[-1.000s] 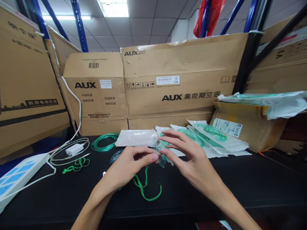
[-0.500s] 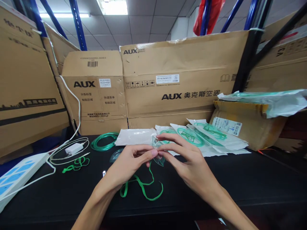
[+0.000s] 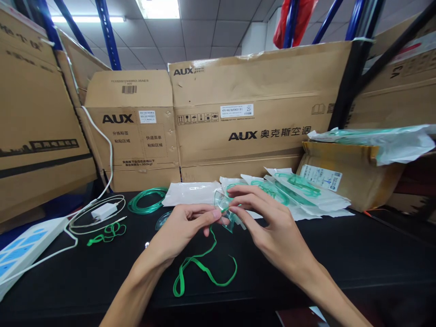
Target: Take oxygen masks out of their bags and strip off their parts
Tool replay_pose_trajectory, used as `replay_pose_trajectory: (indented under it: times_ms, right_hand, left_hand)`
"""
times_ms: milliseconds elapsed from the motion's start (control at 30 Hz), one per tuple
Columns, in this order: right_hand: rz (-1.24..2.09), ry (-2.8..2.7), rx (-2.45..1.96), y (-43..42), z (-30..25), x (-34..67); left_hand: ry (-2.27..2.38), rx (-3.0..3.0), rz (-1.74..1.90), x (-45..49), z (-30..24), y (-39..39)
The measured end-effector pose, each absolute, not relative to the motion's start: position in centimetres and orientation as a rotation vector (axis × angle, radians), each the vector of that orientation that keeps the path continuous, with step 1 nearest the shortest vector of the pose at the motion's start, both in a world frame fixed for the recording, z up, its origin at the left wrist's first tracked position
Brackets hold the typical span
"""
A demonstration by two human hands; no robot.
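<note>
Both hands pinch one clear mask [image 3: 227, 210]: left hand [image 3: 182, 229] at nine o'clock, right hand [image 3: 272, 227] at three. Green strap [image 3: 200, 268] dangles at six.

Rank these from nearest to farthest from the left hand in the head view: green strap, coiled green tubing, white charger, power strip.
1. green strap: hangs right below the left hand.
2. coiled green tubing: behind, to its left.
3. white charger: further left.
4. power strip: far left table edge.

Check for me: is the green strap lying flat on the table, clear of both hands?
No. The green strap hangs from the clear mask pinched between the left hand and right hand, looping down to the black table.
</note>
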State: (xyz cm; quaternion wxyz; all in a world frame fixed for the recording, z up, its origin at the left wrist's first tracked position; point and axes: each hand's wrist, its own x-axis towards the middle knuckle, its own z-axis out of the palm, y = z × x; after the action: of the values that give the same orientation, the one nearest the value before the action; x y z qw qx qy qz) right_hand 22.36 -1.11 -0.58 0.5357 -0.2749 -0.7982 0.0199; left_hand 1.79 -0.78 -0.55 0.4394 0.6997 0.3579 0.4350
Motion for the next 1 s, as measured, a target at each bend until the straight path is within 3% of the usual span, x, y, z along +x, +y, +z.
replay_pose_trajectory:
  times_ms: [567, 1000]
  right_hand:
    - [0.113, -1.73, -0.727, -1.1, 1.0, 24.9]
    - [1.067, -1.89, -0.931, 0.1, -1.2, 23.0]
  left_hand:
    - [0.996, 1.743, 1.107, 1.3, -0.4, -0.6]
    - [1.061, 1.982, 0.944, 1.2, -0.3, -1.0]
